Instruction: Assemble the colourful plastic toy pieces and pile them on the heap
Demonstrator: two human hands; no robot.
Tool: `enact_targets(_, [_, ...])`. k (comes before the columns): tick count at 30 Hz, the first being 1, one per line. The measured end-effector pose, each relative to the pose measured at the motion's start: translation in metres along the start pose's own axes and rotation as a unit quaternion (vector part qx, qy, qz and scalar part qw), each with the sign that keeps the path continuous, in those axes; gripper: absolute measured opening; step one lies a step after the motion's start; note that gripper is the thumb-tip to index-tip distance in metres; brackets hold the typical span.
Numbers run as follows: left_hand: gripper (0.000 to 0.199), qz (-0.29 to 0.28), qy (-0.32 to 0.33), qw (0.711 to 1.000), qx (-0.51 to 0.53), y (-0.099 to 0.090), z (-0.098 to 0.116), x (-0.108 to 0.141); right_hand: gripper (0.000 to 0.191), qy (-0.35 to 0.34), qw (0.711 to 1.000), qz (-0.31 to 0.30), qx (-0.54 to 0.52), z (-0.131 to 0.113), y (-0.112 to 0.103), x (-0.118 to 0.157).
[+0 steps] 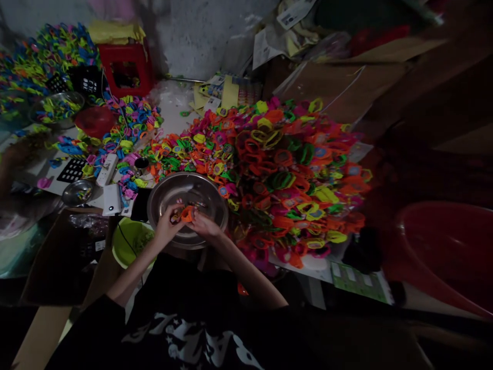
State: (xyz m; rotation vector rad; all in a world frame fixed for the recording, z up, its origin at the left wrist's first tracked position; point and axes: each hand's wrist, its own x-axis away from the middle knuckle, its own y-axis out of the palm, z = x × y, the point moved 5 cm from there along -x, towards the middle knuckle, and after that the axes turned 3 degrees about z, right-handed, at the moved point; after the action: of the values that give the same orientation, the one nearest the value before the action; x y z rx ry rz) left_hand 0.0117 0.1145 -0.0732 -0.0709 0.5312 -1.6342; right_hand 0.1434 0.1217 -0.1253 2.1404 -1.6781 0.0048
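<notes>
Over a steel bowl (159, 192), both hands are close together around an orange toy watch (187, 214) with a looped strap. My right hand (207, 225) grips the watch from its right side with closed fingers. My left hand (168, 226) is pinched just left of it; a small thing seems to be between its fingertips, too dim to name. A few small, light-coloured pieces (199, 204) lie in the bowl beyond the fingers. Right behind the bowl and to its right rises a large heap of toy watches (285, 180) in orange, green, yellow and pink.
On the left stand a power strip (108, 169), a white power bank (112, 199), a small metal bowl (78, 192) and a red bowl (95, 121). A lime basin (127, 241) and an open carton (61, 262) sit below. Another person's arm (15, 159) reaches in at far left.
</notes>
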Motion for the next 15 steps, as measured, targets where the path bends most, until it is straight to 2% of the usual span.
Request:
enact_targets(4, [0.02,-0.012,-0.004,1.0,-0.028,-0.006,0.007,0.002,0.027,-0.015,1.0,-0.001,0.024,-0.011,0.001,0.01])
enact_targets(7, [0.017,-0.001,-0.029,0.998,-0.049,-0.011,0.013,0.0,0.037,-0.051,0.998,0.012,0.033,-0.033,-0.003,0.019])
enact_targets(9, [0.016,-0.007,-0.036,0.998,-0.051,-0.01,0.017,-0.002,0.046,-0.102,0.992,0.002,0.075,-0.053,-0.001,0.027])
enact_targets(12, [0.016,-0.026,-0.026,0.999,-0.037,-0.006,0.027,-0.003,0.036,-0.21,0.955,-0.025,0.207,-0.08,0.006,0.04])
enact_targets(15, [0.031,-0.017,-0.006,1.0,-0.008,-0.006,0.039,-0.002,0.027,-0.279,0.919,0.007,0.278,-0.095,0.005,0.051])
